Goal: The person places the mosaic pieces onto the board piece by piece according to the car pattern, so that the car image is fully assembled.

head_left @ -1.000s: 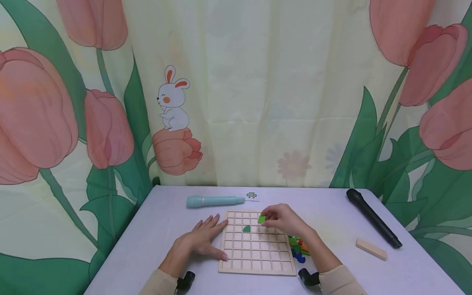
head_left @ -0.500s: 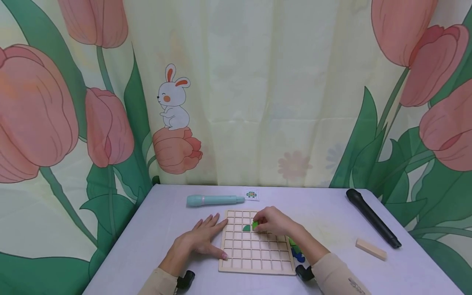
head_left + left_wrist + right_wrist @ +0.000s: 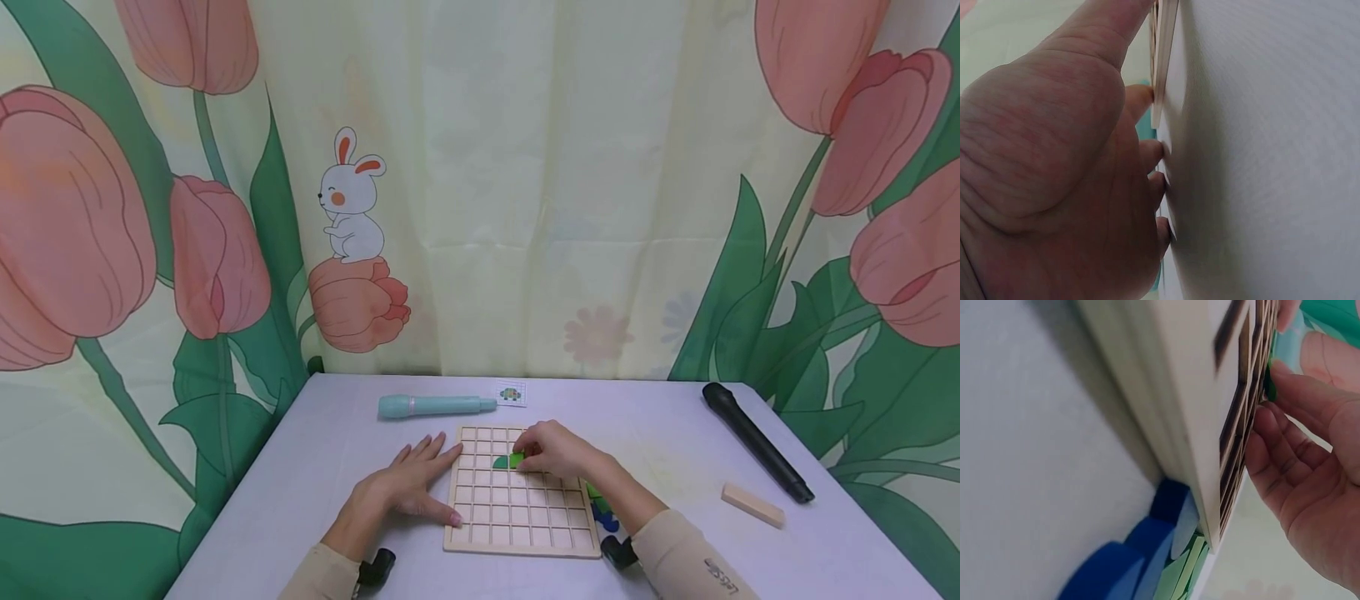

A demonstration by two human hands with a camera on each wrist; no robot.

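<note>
Left hand (image 3: 411, 485) splayed at wooden grid (image 3: 521, 523), right fingers (image 3: 1304, 394) pinched on lime tile (image 3: 515, 460)

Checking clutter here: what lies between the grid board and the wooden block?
Green and blue pieces beside the grid board, then the right forearm, then bare white tabletop up to the wooden block: head view.

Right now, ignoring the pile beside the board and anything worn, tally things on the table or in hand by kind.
Pale wooden grid board: 1
Green pieces: 2 (rounded dark green piece, held bright green piece)
Long cylindrical rods: 2 (teal rod, black rod)
Small white picture card: 1
Plain wooden block: 1
Total: 7
</note>
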